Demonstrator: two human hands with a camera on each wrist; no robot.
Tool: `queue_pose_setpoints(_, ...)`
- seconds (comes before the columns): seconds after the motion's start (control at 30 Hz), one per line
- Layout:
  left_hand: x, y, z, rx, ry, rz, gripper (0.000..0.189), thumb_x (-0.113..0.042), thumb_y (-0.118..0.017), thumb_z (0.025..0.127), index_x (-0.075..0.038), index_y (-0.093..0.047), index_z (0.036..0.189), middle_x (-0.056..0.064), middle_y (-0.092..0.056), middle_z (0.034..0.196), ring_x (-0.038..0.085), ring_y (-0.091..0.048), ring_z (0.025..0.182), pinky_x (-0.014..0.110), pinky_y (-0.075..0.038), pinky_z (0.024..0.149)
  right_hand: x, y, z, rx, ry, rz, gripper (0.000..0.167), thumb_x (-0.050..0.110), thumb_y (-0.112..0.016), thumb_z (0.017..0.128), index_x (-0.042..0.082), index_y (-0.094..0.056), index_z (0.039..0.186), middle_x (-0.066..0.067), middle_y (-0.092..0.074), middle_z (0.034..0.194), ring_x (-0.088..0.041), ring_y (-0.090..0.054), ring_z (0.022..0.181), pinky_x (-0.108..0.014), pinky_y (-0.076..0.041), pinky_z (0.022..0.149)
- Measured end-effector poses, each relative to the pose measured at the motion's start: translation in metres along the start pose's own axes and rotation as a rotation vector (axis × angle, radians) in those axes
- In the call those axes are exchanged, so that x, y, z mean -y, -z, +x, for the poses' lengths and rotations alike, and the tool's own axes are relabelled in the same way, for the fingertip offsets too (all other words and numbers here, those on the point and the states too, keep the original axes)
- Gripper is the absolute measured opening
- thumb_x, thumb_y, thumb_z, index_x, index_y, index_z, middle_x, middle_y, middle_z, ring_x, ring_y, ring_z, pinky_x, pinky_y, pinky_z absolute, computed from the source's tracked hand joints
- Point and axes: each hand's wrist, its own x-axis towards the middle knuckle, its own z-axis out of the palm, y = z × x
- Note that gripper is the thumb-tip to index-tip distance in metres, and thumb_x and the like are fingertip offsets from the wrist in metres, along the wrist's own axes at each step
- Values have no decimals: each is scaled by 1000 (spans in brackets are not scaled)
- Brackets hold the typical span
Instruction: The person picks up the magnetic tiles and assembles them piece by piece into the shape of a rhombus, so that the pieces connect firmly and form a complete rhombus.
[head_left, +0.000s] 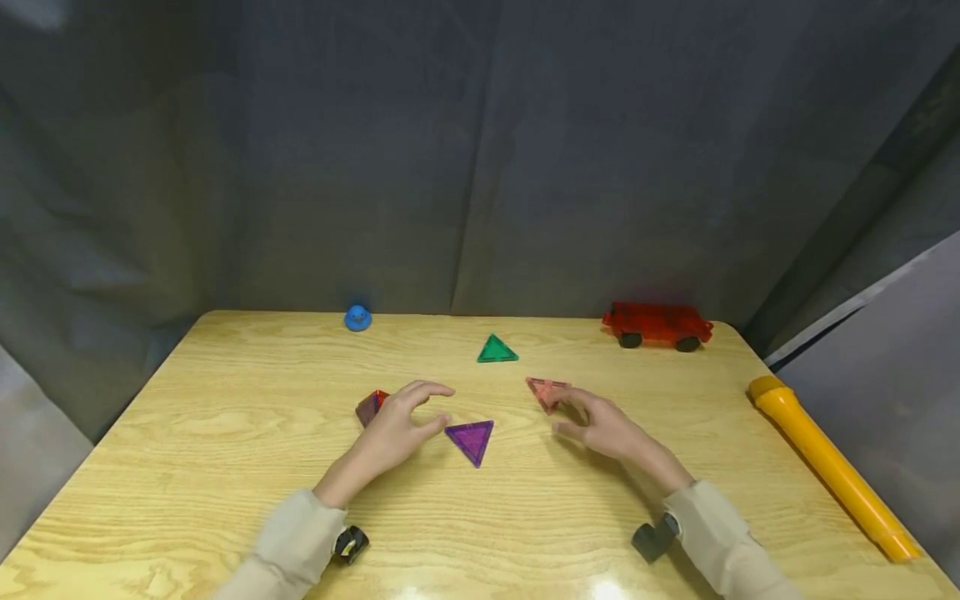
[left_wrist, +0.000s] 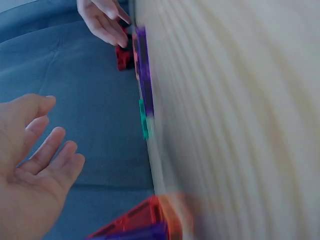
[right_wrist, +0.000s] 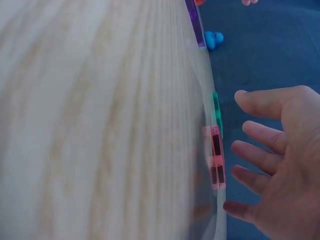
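My left hand (head_left: 396, 423) is over the table with its fingers loosely bent and nothing in its grasp. Its thumb points toward a flat purple triangle tile (head_left: 472, 440). Partly hidden behind that hand is a small red and purple piece (head_left: 370, 407), whose orange edge shows in the left wrist view. My right hand (head_left: 600, 423) hovers beside a see-through pink triangle tile (head_left: 543, 390), its fingertips overlapping the tile in the head view. In the right wrist view its fingers (right_wrist: 257, 157) are spread and hold nothing. Farther back lies a green triangle tile (head_left: 497, 350).
Along the back edge sit a small blue duck (head_left: 357, 317) on the left and a red wheeled car (head_left: 657, 325) on the right. A long yellow-orange tube (head_left: 832, 467) lies along the right edge of the wooden table (head_left: 187, 492). Dark curtains hang behind.
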Motion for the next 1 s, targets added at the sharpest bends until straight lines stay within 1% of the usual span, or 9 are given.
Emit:
queue_pose_setpoints(0.13, 2, -7, 2, 54, -3, -28, 32, -14, -66, 90, -9, -62, 122, 7, -59, 125, 29, -50, 123, 48, -40, 101, -2, -1, -1, 36, -28, 15, 44, 19, -65, 91, 7, -53, 131, -17, -49, 138, -41, -34, 134, -58, -28, 106)
queue_pose_setpoints(0.23, 5, -11, 4, 115, 7, -43, 32, -17, -64, 92, -8, -61, 122, 8, -58, 127, 30, -49, 123, 50, -40, 100, -1, -1, -1, 54, -38, 21, 48, 21, -65, 91, 5, -51, 134, -18, -47, 140, -42, -31, 135, -59, -27, 106)
queue_pose_setpoints(0.33, 9, -16, 5, 171, 35, -55, 33, -19, -64, 92, -5, -61, 122, 10, -57, 128, 32, -50, 122, 49, -41, 99, 0, -1, -1, 61, -47, 21, 49, 21, -65, 91, 4, -50, 134, -19, -46, 141, -42, -31, 135, -59, -26, 106)
queue_pose_setpoints(0.5, 15, -20, 5, 240, 87, -23, 35, -19, -66, 91, -6, -62, 122, 12, -57, 128, 31, -53, 117, 47, -43, 98, 1, -2, -1, 62, -49, 15, 48, 21, -65, 91, 4, -50, 134, -19, -48, 139, -42, -33, 134, -59, -27, 106)
queue_pose_setpoints(0.67, 20, -23, 5, 312, 102, 2, 38, -16, -68, 89, -2, -62, 123, 15, -58, 127, 32, -51, 121, 46, -40, 101, 1, -3, -1, 66, -50, 18, 49, 22, -65, 91, 4, -50, 134, -18, -48, 139, -41, -33, 135, -59, -28, 105)
queue_pose_setpoints(0.8, 21, -24, 6, 341, 90, 15, 39, -16, -68, 88, 2, -62, 122, 18, -56, 129, 34, -49, 123, 47, -39, 102, 1, -2, -2, 69, -63, 16, 50, 23, -65, 91, 5, -50, 135, -18, -47, 140, -42, -32, 134, -59, -28, 105)
queue_pose_setpoints(1.0, 21, -23, 6, 360, 80, 28, 39, -18, -69, 88, 4, -63, 120, 18, -56, 128, 34, -50, 121, 47, -39, 101, 2, -3, -3, 65, -73, 12, 49, 21, -65, 91, 4, -50, 135, -20, -46, 141, -43, -32, 135, -59, -26, 106)
